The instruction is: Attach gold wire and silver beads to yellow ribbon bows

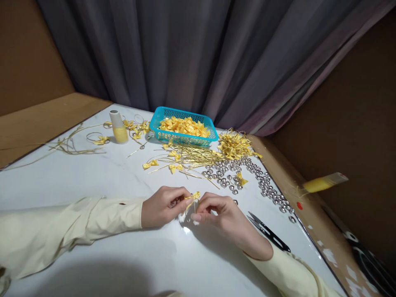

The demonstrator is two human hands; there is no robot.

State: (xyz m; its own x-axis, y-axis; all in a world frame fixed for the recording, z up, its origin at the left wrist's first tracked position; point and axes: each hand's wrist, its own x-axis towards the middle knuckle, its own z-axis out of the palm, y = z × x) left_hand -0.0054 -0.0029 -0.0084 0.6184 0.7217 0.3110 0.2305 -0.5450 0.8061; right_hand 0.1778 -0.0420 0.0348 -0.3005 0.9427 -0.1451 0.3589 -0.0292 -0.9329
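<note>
My left hand (167, 205) is closed in a pinch on a small yellow ribbon bow (196, 195) above the white tabletop. Facing it, my right hand (221, 212) pinches a thin gold wire (194, 206) that runs down from the bow. The fingertips of both hands are close together, partly hiding the wire and the bow's centre. Black thread snips (269, 233) lie just right of my right wrist. Beyond my hands is a pile of cut gold wires (196, 155), with several loose yellow bows (175, 168) beside it.
A blue basket (185, 139) of yellow bows stands at the back, beside a heap of wired bows (233, 144). Silver beads (264, 183) spread along the right edge. A bottle with yellow contents (119, 130) stands back left; gold wires (74, 142) lie left.
</note>
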